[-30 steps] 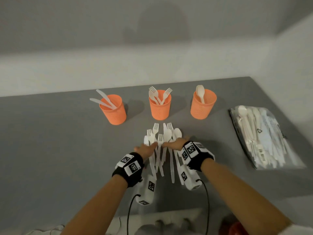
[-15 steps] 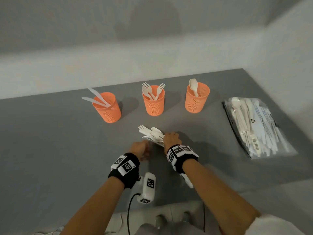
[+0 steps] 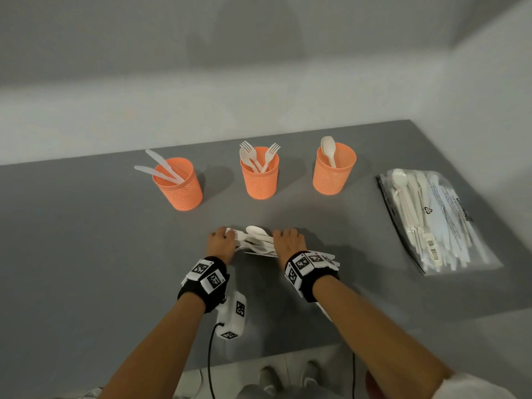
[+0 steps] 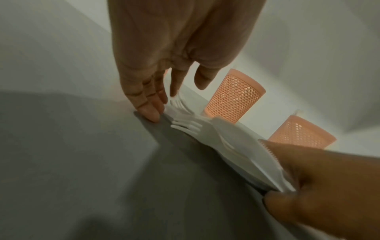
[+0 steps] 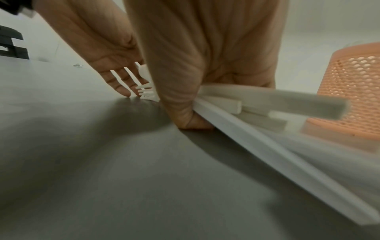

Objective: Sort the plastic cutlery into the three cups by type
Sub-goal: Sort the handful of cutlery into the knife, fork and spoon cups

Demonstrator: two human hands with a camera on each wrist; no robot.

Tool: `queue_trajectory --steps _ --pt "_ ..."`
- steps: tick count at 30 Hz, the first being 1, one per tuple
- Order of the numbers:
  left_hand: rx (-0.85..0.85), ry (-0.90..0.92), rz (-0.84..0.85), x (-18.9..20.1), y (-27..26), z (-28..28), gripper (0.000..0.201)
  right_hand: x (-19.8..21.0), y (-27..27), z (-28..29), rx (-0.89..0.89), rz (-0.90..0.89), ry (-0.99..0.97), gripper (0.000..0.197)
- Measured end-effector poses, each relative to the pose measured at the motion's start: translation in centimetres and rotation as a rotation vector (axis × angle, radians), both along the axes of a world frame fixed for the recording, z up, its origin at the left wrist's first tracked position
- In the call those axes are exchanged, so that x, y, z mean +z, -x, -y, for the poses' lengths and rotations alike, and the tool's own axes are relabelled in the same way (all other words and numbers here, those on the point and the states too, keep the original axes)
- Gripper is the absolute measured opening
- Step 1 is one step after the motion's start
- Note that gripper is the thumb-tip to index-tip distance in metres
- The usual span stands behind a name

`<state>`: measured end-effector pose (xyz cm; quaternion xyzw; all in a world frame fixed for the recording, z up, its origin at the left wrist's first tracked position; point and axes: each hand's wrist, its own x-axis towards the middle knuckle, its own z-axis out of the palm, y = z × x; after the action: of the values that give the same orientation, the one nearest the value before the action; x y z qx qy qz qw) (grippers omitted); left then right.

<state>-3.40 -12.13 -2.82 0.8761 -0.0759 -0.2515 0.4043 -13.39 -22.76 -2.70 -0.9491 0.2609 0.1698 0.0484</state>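
A bundle of white plastic cutlery [image 3: 257,240] lies sideways on the grey table [image 3: 86,254], forks and a spoon at its left end. My right hand [image 3: 288,241] grips the bundle [image 5: 257,107] with thumb and fingers curled round the handles. My left hand [image 3: 221,240] is flat, its straight fingers [image 4: 152,112] touching the fork tines [image 4: 185,126] and the table. Behind stand three orange mesh cups: the left cup [image 3: 180,187] holds knives, the middle cup [image 3: 260,177] forks, the right cup [image 3: 334,171] a spoon.
A clear plastic bag of more white cutlery [image 3: 431,223] lies at the table's right side. A white tagged device [image 3: 233,315] with a black cable rests near the front edge under my left wrist. A pale wall stands behind the cups.
The cutlery, spread out pointing away a second ago, is now gathered into one bundle turned sideways. My right hand has closed round it, and my left hand has moved to the tine ends.
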Motion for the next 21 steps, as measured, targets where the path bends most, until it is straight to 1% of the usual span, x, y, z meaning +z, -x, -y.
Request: queue_trajectory --steps 3,5,7,9,10,11,13,14,15,17,18,19,20,21 --pt "-0.086 -0.031 -0.010 -0.3 0.2 0.5 0.036 0.4 -0.2 0.1 -0.004 0.001 -0.050 0.038" --pt "-0.111 -0.028 -0.009 -0.3 0.5 0.7 0.035 0.6 -0.2 0.4 -0.011 0.014 -0.108 0.041" --pt "-0.119 0.027 0.010 0.1 0.8 0.5 0.035 0.9 -0.1 0.8 -0.018 0.041 -0.152 0.038" --pt "-0.123 0.119 0.044 0.5 0.9 0.1 0.042 1.2 -0.1 0.9 -0.028 0.092 -0.186 0.033" --pt "-0.104 0.189 0.070 0.8 0.8 -0.3 0.048 1.4 -0.2 1.0 -0.041 0.118 -0.216 0.032" --pt "-0.058 0.270 0.095 1.1 0.6 -0.5 0.048 1.6 -0.2 1.1 -0.063 0.145 -0.253 0.033" --pt "0.124 0.396 0.054 2.0 0.6 -0.9 0.032 2.4 -0.5 1.5 -0.125 0.248 -0.367 0.035" --pt "0.204 0.458 -0.033 2.3 0.6 -1.2 0.024 2.9 -0.6 1.8 -0.165 0.340 -0.446 0.035" --pt "0.258 0.526 -0.173 2.5 0.8 -1.3 0.021 3.6 -0.8 2.1 -0.206 0.460 -0.535 0.032" --pt "0.302 0.623 -0.502 3.0 2.1 -1.4 0.026 5.4 -1.0 2.0 -0.299 0.721 -0.750 0.022" --pt "0.304 0.639 -0.634 3.1 3.0 -1.3 0.028 6.3 -1.2 1.9 -0.346 0.819 -0.841 0.016" --pt "0.298 0.636 -0.727 3.1 3.8 -1.1 0.030 7.0 -1.4 1.8 -0.389 0.892 -0.901 0.017" --pt "0.289 0.631 -0.788 3.0 4.4 -0.9 0.034 7.7 -1.6 1.6 -0.427 0.938 -0.941 0.022" --pt "0.280 0.636 -0.836 3.0 5.0 -0.6 0.038 8.1 -1.8 1.4 -0.459 0.974 -0.976 0.022"
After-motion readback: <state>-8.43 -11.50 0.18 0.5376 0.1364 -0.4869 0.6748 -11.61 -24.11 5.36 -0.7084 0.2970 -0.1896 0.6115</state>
